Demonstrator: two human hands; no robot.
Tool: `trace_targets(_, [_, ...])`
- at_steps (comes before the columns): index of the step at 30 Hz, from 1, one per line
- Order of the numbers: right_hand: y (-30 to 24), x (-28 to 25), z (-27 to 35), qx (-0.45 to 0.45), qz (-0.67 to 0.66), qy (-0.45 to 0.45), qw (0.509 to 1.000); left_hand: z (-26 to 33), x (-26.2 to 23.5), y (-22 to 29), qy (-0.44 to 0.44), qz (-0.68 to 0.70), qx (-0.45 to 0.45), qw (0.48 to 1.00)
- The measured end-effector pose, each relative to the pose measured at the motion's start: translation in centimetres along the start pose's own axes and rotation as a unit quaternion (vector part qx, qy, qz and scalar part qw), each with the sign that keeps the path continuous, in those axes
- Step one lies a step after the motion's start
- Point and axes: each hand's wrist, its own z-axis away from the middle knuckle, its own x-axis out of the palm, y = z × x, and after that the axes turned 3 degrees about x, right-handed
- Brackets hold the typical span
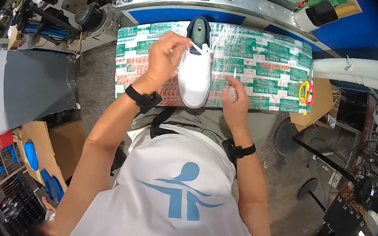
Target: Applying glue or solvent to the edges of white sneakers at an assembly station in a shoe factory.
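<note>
L hand [167, 58] is pinched shut on a white lace [199, 49] near the throat of a white shoe [195, 74], fingers curled over the lacing area. R hand [234, 100] sits just beside the shoe's toe end, closed round sth small and pale; can't tell what it is. A thin white strand sticks up above the R fingers.

The shoe lies toe toward the person, on a work board [261, 65] covered w/ green, white & red printed sheets under clear plastic. A dark green form shows in the shoe's opening at the far end. Both wrists wear black bands.

Scissors w/ yellow & red handles [306, 92] lie at the board's R edge, well apart from the hands. Beyond the board runs a conveyor-type bench w/ a blue front [173, 13]. A motor [90, 16] sits off to the L, cardboard pieces [48, 145] on the floor lower L, a fan [369, 187] lower R.
</note>
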Motion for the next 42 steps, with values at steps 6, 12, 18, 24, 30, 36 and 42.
trace_targets(6, [-3.9,1.1,0.1,0.007,-0.055,-0.086,0.995,0.2,1.0,0.5,0.054,0.413,-0.38,0.826])
trace_targets(12, [-6.9,1.9,-0.5,-0.116,0.062,-0.11,0.985,-1.3,-3.2,6.2,-0.212,0.199,-0.138,0.947])
trace_targets(18, [-5.4,2.7,-0.4,-0.058,-0.006,-0.09,0.994,-8.3,-10.7,1.1,-0.068,0.657,-0.075,0.747])
trace_targets(24, [-7.0,6.2,-2.5,-0.324,0.298,-0.109,0.891,-7.3,-5.0,-10.3,-0.065,-0.096,-0.131,0.985])
trace_targets(30, [-8.6,6.1,-3.7,-0.3,0.356,-0.15,0.872,-9.2,-0.8,-5.1,-0.285,0.093,-0.194,0.934])
trace_targets(36, [-11.0,5.8,-2.4,-0.113,0.211,-0.203,0.95,-9.0,-0.3,-5.4,-0.286,0.078,-0.183,0.937])
trace_targets(42, [-9.5,6.9,-1.0,-0.124,0.164,-0.169,0.964,-9.8,-0.5,-5.6,-0.331,0.055,-0.157,0.929])
